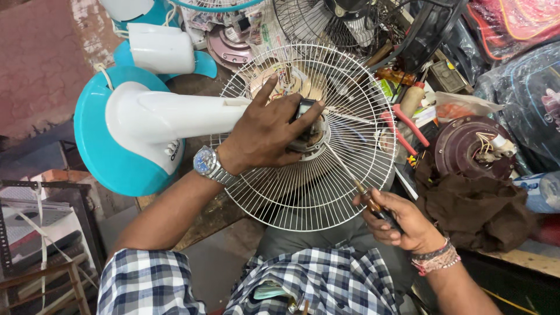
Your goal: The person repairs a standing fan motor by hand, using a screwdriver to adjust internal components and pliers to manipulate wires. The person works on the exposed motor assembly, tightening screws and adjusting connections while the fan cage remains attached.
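Fan motor [306, 125] under left hand [268, 131]

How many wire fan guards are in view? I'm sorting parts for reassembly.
3: a white wire guard under the left hand; a dark guard behind it at top; a teal-rimmed one at the top edge. Clutter may hide more.

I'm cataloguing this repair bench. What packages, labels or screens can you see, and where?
Plastic bag: far right edge, clear with blue print.
Marking: small dark print on the white fan stand, left.
Printed paper: top centre, behind the wire guard.
No screens visible.
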